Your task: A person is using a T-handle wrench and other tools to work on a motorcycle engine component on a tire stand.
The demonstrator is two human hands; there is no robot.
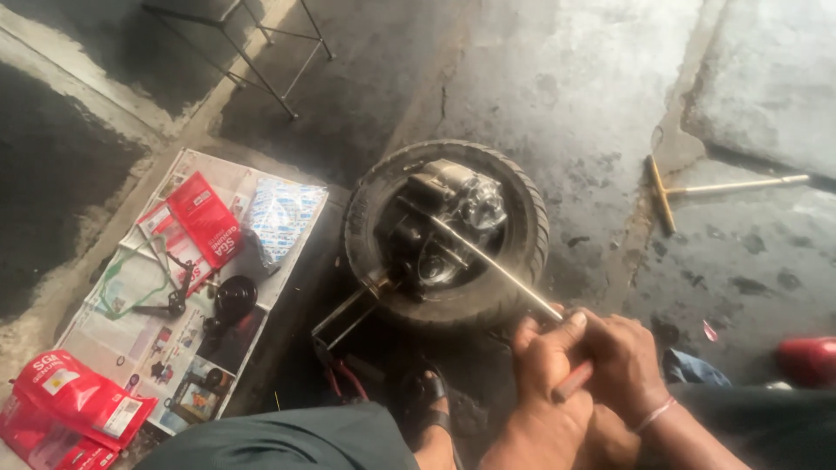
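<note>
Together both hands (582, 361) grip the rod (496, 265), pointing up-left into the engine (440, 226).

A rough, informal vehicle repair workshop, seen from above at floor level. The floor (575, 78) is cracked, oil-stained grey concrete. A small engine part (440, 226) rests inside a scooter tyre (522, 261) lying flat on the ground. Beside it, a sheet of newspaper (131, 305) serves as a work mat, holding red spare-part packets (205, 218), a clear plastic bag (279, 218) and small black components (233, 298). A T-shaped wrench (697, 187) lies on the concrete, and metal stool legs (261, 52) stand at the top.
</note>
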